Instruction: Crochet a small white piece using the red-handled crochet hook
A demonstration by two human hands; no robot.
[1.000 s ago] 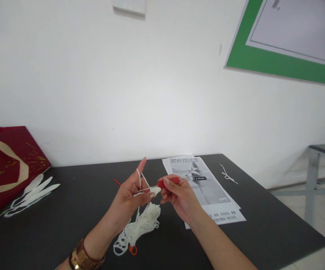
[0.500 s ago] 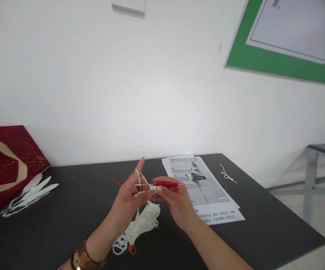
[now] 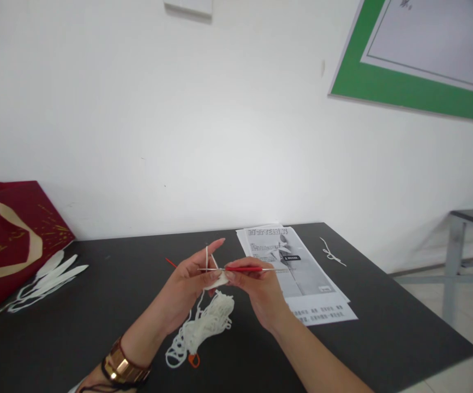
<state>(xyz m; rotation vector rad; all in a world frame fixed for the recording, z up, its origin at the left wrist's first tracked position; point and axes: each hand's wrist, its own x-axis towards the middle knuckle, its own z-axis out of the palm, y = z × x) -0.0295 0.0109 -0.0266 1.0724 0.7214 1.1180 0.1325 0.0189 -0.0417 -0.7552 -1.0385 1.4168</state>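
Observation:
A crochet hook (image 3: 244, 268) with a red grip and metal shaft lies level in my right hand (image 3: 256, 289), pinched between thumb and fingers. My left hand (image 3: 191, 278) pinches a small white crochet piece (image 3: 220, 280) under the shaft, and my right fingertips touch its other edge. White yarn loops over my raised left index finger and runs down to the work. Below both hands rests a loose hank of white yarn (image 3: 214, 319) on the black table (image 3: 130, 305). An orange stitch marker (image 3: 194, 360) lies at its lower end.
Printed sheets (image 3: 301, 278) lie behind my right hand. A short knotted white cord (image 3: 332, 254) is farther right. Several white leaf-shaped pieces (image 3: 56, 278) with tails lie at left beside a dark red bag (image 3: 27, 218). A thin red stick (image 3: 171, 262) shows behind my left hand.
My left index finger has tilted down and to the right, with the yarn loop on it. The white piece now shows more between my hands, still pinched.

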